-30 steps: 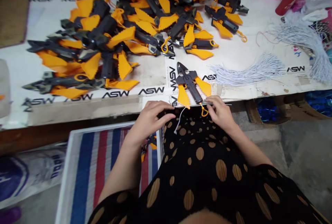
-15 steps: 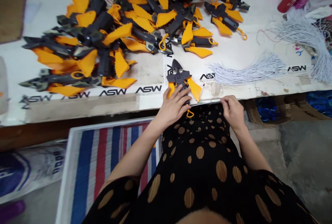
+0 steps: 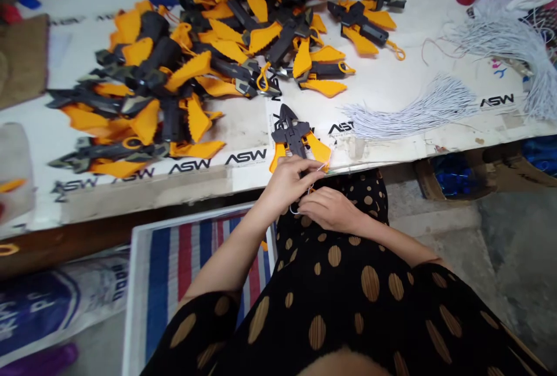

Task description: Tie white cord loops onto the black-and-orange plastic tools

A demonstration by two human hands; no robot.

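The left fingers point(image 3: 307, 168) pinch a thin white cord point(image 3: 295, 211); the right fingers point(image 3: 315, 205) curl together beside it, their hold unclear. A black-and-orange plastic piece point(image 3: 292, 138) lies at the bench point(image 3: 391, 97) edge at twelve o'clock, heaped matching pieces point(image 3: 209, 68) beyond, white cord bundles point(image 3: 418, 112) at two, striped tarpaulin point(image 3: 174, 266) at eight.

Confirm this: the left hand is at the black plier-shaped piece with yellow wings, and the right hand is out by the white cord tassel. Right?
Wrong: the right hand is beside the left hand, just below the black plier-shaped piece, in the head view, not out by the white cord tassel. The rest stands.
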